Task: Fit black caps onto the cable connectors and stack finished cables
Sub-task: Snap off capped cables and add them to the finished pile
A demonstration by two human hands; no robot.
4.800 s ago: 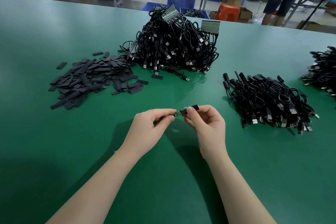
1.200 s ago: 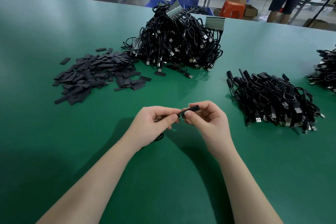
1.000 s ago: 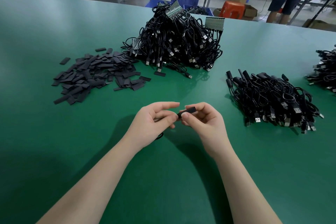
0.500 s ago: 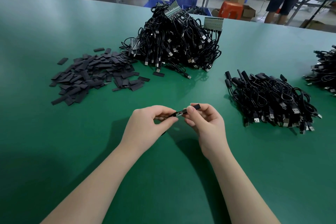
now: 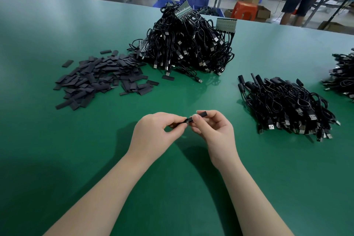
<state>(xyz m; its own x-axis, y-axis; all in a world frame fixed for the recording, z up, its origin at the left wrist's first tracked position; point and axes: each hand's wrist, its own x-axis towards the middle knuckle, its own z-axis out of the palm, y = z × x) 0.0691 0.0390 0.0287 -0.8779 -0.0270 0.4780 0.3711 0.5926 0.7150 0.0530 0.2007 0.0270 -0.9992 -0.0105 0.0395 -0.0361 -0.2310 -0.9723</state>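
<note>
- The left hand [image 5: 153,132] is pinching the cable connector [image 5: 183,121] between thumb and fingertips, just above the green table [image 5: 57,159].
- The right hand [image 5: 214,132] is pinching a black cap [image 5: 201,115] by thumb and forefinger, its open end meeting the connector tip; how far the cap is seated I cannot tell.
- The big tangled heap of uncapped cables [image 5: 187,42] is lying beyond the hands, toward the far edge of the table.
- The loose pile of black caps [image 5: 99,76] is spreading out just left of that heap.
- The stack of finished cables [image 5: 287,105] is sitting right of the heap, nearer the right hand.
- Another bundle of cables [image 5: 342,76] is showing farther right, cut off at the edge of view.
</note>
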